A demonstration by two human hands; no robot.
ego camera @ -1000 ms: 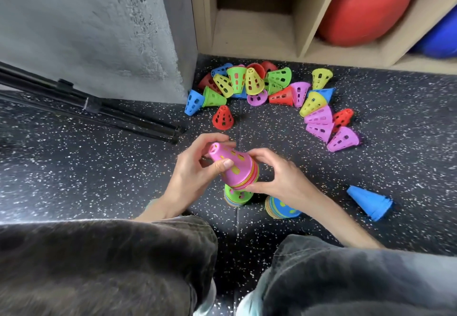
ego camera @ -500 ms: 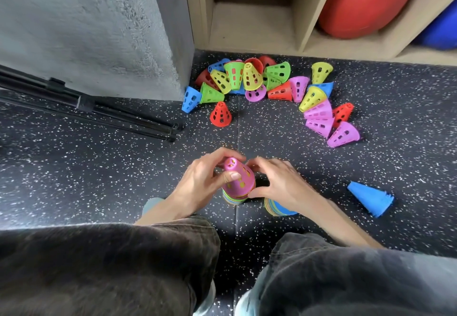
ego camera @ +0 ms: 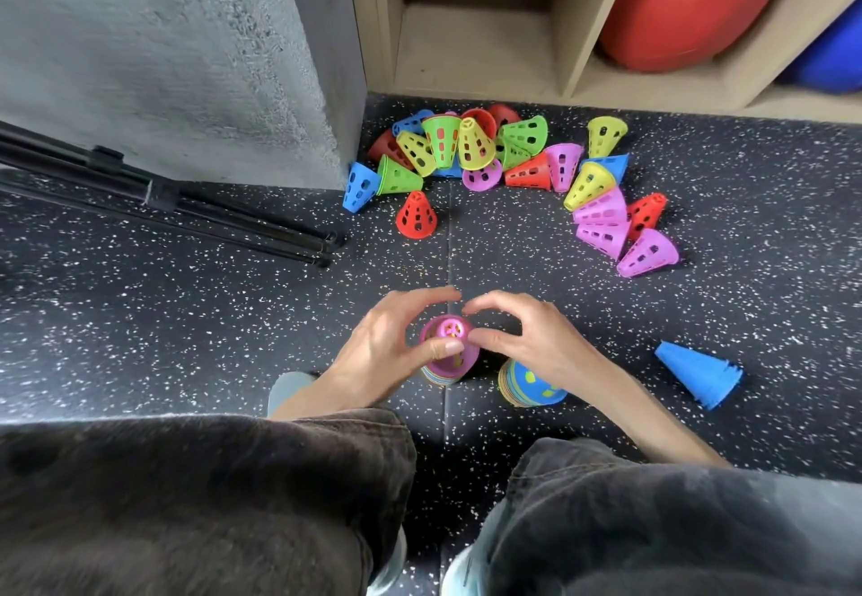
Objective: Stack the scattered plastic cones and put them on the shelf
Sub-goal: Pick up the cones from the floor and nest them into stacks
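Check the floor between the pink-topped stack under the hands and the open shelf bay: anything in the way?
Yes. The scattered cones lie heaped across the floor directly before the shelf bay, between it and the pink-topped stack.

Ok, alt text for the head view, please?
Both hands, left and right, cup a pink-topped cone stack upright on the floor. A second stack stands beside it; loose cones lie before a shelf.
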